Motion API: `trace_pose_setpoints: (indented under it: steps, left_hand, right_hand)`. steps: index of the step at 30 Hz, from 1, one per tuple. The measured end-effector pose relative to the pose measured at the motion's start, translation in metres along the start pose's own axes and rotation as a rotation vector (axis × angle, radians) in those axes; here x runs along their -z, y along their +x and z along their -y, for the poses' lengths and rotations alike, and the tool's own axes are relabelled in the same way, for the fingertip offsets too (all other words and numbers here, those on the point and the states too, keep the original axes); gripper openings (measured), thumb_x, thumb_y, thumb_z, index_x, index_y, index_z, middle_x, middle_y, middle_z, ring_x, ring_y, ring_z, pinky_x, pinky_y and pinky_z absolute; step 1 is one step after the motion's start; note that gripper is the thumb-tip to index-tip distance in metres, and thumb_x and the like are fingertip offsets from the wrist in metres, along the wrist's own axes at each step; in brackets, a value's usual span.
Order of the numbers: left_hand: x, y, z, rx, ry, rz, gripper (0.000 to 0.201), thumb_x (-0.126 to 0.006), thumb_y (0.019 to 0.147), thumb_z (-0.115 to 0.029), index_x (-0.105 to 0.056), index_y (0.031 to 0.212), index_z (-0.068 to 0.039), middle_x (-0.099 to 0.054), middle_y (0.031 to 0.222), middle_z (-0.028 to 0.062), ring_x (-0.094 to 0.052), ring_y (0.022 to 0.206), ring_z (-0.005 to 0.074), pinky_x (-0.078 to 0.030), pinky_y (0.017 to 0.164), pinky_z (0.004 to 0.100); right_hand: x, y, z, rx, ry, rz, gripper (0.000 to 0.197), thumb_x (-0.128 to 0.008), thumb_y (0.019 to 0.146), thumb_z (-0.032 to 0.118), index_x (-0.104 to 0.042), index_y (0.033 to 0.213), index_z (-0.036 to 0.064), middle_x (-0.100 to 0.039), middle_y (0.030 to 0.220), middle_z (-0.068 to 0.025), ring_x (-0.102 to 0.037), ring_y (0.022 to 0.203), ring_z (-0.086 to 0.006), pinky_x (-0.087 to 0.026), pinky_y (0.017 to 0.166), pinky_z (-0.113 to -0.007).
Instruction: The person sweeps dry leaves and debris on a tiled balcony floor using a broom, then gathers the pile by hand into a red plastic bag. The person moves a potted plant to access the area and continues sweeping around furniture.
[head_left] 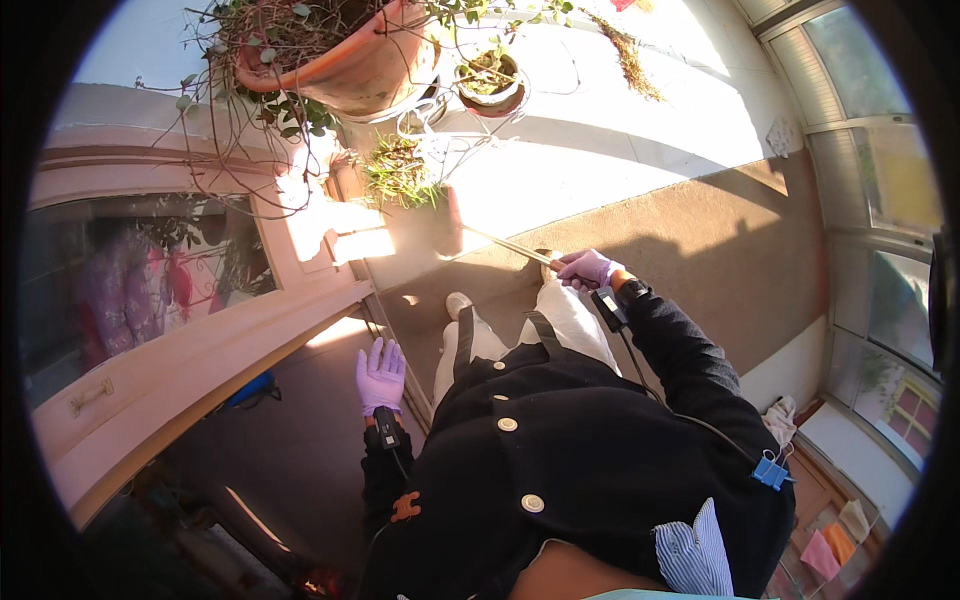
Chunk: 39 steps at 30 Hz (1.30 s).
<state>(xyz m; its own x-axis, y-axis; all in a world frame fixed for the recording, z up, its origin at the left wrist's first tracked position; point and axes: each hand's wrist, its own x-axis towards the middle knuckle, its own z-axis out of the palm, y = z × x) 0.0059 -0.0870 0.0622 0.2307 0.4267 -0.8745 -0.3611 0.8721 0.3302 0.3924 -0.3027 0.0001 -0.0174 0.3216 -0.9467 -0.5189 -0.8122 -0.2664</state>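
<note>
The gloved right hand (pixel 588 268), at two o'clock, closes its fingers round a slim, pale tool handle (pixel 510 243) — slanting away toward ten, below the terracotta planter (pixel 365 75) — while the gloved left hand (pixel 381 380), at eight, stretches empty fingers slightly apart.

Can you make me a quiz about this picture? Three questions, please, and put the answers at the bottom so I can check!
1. Which hand is holding the stick?
2. True or false: the left hand is closed in a fist.
3. What colour is the clip? A red, B blue, C yellow.

Key:
1. The right hand.
2. False: it is open.
3. B.
</note>
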Motion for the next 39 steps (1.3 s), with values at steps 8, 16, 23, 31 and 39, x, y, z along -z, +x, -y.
trace_pose_setpoints:
  steps: [8,16,23,31,39]
  left_hand:
    - [-0.058,-0.025,0.078,0.037,0.098,0.022,0.054,-0.048,0.089,-0.044,-0.047,0.127,-0.006,-0.051,0.125,0.0149,-0.048,0.114,0.0264,-0.040,0.095,0.0398]
    - [-0.061,-0.032,0.115,0.023,0.015,-0.115,0.054,-0.048,0.089,-0.044,-0.047,0.127,-0.005,-0.050,0.127,0.0143,-0.048,0.116,0.0265,-0.040,0.095,0.0404]
    - [-0.086,-0.008,0.137,0.075,0.028,-0.035,0.050,-0.047,0.090,-0.043,-0.051,0.123,-0.006,-0.052,0.125,0.0145,-0.048,0.116,0.0259,-0.041,0.095,0.0408]
    - [-0.079,-0.034,0.140,0.001,0.054,-0.118,0.052,-0.047,0.090,-0.044,-0.050,0.124,-0.006,-0.053,0.123,0.0136,-0.048,0.116,0.0260,-0.040,0.096,0.0402]
    - [-0.042,-0.046,0.144,-0.037,-0.083,-0.115,0.051,-0.050,0.089,-0.042,-0.050,0.123,-0.005,-0.054,0.121,0.0141,-0.052,0.110,0.0253,-0.042,0.093,0.0392]
  right_hand:
    - [0.207,-0.036,0.021,0.005,0.260,-0.312,0.011,-0.057,0.086,0.008,-0.063,0.095,0.0059,-0.058,0.069,-0.0018,-0.047,0.046,-0.0034,-0.038,0.037,-0.016]
    - [0.200,-0.096,-0.011,0.257,0.111,-0.508,0.019,-0.056,0.084,0.006,-0.059,0.102,0.0078,-0.052,0.060,0.0006,-0.046,0.041,-0.0048,-0.037,0.034,-0.021]
    - [0.226,-0.113,-0.040,0.032,0.025,-0.231,0.041,-0.059,0.081,0.005,-0.053,0.122,0.0056,-0.059,0.067,-0.0029,-0.047,0.043,-0.0044,-0.037,0.036,-0.018]
    - [0.329,-0.080,0.035,0.132,-0.400,-0.710,0.013,-0.063,0.079,0.009,-0.065,0.072,-0.0012,-0.060,0.057,-0.0082,-0.056,0.045,-0.0137,-0.045,0.041,-0.029]
    - [0.234,-0.100,0.010,0.282,-0.068,-0.575,0.028,-0.050,0.086,0.007,-0.049,0.113,0.0056,-0.048,0.057,-0.0005,-0.042,0.039,-0.0077,-0.034,0.032,-0.023]
